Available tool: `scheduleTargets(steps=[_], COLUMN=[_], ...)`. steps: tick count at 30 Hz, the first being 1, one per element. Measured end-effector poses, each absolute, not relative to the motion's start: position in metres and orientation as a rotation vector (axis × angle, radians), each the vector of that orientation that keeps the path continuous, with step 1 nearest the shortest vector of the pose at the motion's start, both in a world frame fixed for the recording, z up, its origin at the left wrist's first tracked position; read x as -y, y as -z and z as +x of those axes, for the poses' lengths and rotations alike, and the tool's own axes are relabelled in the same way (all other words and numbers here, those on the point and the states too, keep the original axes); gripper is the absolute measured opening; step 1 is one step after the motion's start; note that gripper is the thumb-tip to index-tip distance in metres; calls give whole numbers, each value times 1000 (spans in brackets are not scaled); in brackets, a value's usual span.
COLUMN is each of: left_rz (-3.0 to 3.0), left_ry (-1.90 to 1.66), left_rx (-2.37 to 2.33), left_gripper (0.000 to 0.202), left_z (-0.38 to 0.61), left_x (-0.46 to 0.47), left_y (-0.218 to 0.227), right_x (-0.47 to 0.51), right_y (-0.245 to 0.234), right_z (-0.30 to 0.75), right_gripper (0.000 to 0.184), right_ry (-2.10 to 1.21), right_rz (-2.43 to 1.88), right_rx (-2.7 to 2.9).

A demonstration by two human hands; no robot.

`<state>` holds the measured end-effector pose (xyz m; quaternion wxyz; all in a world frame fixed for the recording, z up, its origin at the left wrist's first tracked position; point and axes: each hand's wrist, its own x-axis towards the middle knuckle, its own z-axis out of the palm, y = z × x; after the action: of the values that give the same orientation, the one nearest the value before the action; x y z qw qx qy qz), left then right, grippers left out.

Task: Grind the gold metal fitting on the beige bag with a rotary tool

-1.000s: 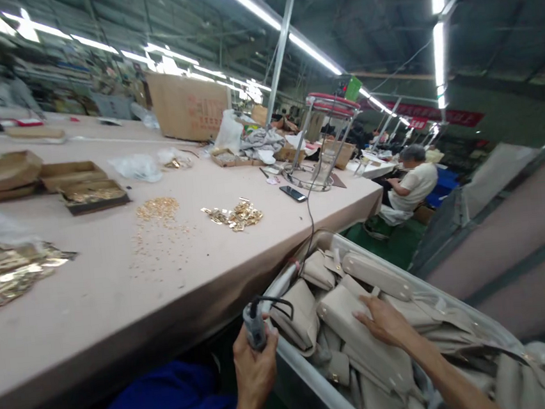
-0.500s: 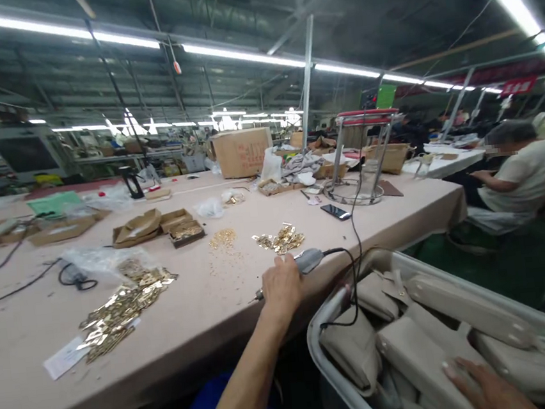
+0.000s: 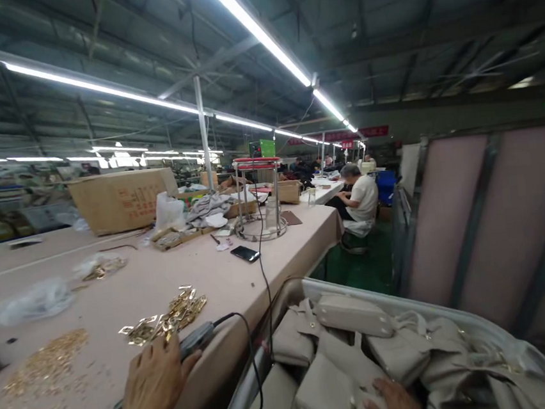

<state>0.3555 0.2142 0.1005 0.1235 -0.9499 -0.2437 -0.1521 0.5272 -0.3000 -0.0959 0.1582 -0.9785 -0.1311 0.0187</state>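
Corded tool (image 3: pixel 197 339): long axis diagonal, tip lower left; left hand (image 3: pixel 155 378) clamped around.

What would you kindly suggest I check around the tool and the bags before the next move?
1. Left hand on the tool: ok.
2. Tool switched off: cannot tell.
3. Cord clear of the bin: not ok, it loops over the rim.
4. Right hand on a bag: ok.
5. Phone apart from the tool: ok.
6. Left fingers off the gold-coloured pieces: cannot tell, they look close.
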Motion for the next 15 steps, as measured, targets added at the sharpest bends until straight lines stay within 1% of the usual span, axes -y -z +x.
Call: scheduleTargets(steps=[4, 8, 12, 15], left_rz=[-2802, -2799, -2674, -2504], left_ry=[528, 672, 979, 1382], left_rx=[715, 706, 733, 783], left_gripper=[69, 69, 57, 42], left_z=[354, 348, 325, 302], left_x=[-216, -212, -193, -177], left_y=[-95, -91, -88, -73], right_x=[297, 299, 307, 312], right_y=[89, 78, 62, 48], right_z=[532, 538, 540, 536], right_gripper=[57, 55, 52, 48], right_ry=[-91, -184, -227, -193], right_rz=[-2794, -2754, -2638, -2462], right_rx=[397, 399, 433, 535])
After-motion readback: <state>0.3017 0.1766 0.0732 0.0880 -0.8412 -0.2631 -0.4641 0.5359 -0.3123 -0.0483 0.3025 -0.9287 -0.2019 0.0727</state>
